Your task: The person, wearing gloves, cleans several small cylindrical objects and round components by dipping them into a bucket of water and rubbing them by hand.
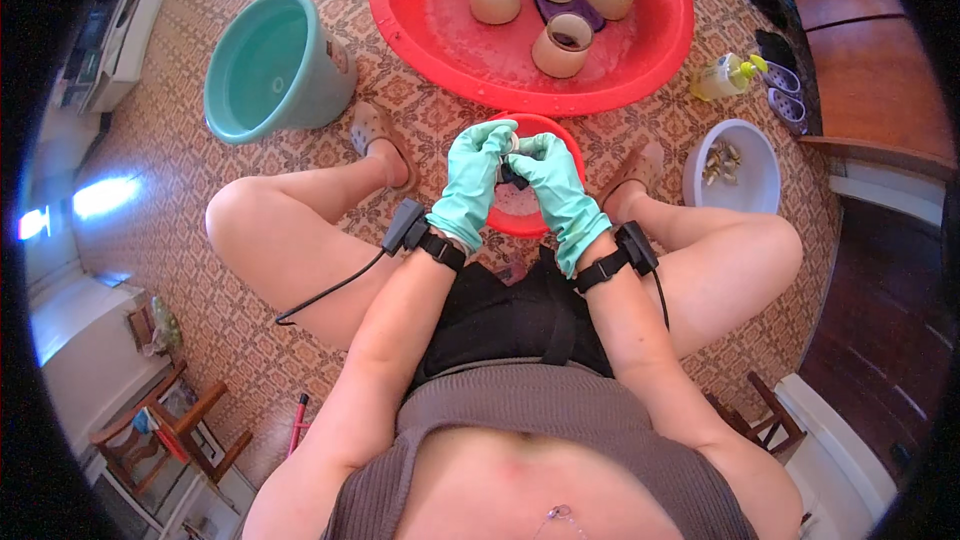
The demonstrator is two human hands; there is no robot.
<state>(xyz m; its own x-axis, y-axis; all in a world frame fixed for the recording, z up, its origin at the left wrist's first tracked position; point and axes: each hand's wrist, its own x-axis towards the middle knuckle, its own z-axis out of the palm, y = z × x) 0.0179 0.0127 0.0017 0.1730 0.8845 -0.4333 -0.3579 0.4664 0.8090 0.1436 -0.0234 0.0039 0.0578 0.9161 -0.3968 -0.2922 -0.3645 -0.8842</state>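
My left hand (478, 175) and my right hand (553, 190), both in mint-green rubber gloves, meet over a small red basin (574, 145) with sudsy water between my feet. Their fingers are closed around a small whitish piece (514, 143), mostly hidden by the gloves. A dark, cloth-like piece (513, 178) hangs under my right fingers; its kind is hard to make out. Beyond, a large red tub (440, 55) holds several cream, cone-shaped lampshades (562, 45), one showing its ring frame, and a dark purple piece (590, 17) among them.
A teal bucket (325, 75) of water stands at the left. On the right are a pale lavender basin (762, 165) with small cream-and-gold pieces (722, 162), a yellow soap bottle (722, 78) and clogs (785, 100). A wooden chair (165, 425) stands behind at the left.
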